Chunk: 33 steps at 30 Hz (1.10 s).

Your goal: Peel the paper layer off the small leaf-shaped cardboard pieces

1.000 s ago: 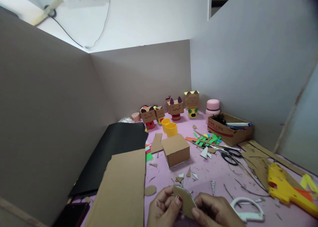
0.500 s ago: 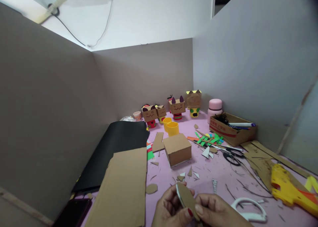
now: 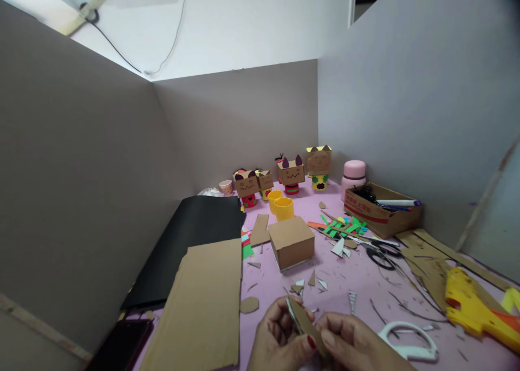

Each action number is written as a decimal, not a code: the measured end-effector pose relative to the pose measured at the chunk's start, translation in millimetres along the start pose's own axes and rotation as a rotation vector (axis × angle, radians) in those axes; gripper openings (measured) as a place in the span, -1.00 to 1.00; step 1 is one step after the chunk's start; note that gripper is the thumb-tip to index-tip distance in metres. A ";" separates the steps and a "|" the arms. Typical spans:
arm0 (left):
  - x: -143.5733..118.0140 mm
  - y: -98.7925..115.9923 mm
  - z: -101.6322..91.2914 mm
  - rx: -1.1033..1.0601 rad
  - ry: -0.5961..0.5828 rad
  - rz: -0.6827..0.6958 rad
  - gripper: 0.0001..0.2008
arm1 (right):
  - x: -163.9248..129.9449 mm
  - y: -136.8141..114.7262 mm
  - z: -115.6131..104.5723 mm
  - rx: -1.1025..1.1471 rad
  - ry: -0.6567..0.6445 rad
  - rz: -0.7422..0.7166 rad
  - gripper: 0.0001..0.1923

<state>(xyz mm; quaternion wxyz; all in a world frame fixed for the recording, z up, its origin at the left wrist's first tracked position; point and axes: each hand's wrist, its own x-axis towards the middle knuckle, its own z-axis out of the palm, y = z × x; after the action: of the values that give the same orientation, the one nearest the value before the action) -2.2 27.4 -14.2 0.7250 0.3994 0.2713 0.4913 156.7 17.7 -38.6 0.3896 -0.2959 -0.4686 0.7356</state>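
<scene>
Grey partition boards are enclosing a pink work surface (image 3: 357, 284) littered with offcuts. At the bottom edge we are seeing both of the person's hands pinching one cardboard piece (image 3: 303, 318): the left hand (image 3: 276, 341) is closed on its lower left edge with thumb and fingers, and the right hand (image 3: 357, 346) is closed on its lower right end. We are noting that the piece is tilted, raised just above the surface. White scissors (image 3: 408, 341) are lying just beside the right hand. A small cardboard box (image 3: 292, 242) is sitting further back, with two yellow cups (image 3: 281, 204) behind it. Box-headed cardboard figures (image 3: 290, 171) are standing along the rear board. A large cardboard sheet (image 3: 203, 306) is lying to the left, overlapping a black sheet (image 3: 190, 235). A yellow glue gun (image 3: 471, 308) is resting at the right.
</scene>
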 end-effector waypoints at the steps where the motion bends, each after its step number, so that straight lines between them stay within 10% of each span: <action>1: 0.3 -0.3 -0.5 0.013 0.027 0.004 -0.57 | -1.3 -1.9 1.8 -0.023 0.029 -0.018 -0.50; 18: 1.3 -0.4 0.8 -0.228 0.236 -0.154 -0.63 | -3.8 -6.1 10.2 -0.042 0.077 0.001 -0.45; 33: -4.9 -5.1 4.8 -0.245 0.017 -0.210 -0.58 | -11.1 -11.1 10.7 -0.286 0.175 -0.064 -0.50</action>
<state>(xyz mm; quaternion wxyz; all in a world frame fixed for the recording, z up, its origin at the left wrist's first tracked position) 2.2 20.3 -16.0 0.8133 0.2734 0.2558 0.4454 157.2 6.2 -23.5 0.4059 -0.3962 -0.5419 0.6201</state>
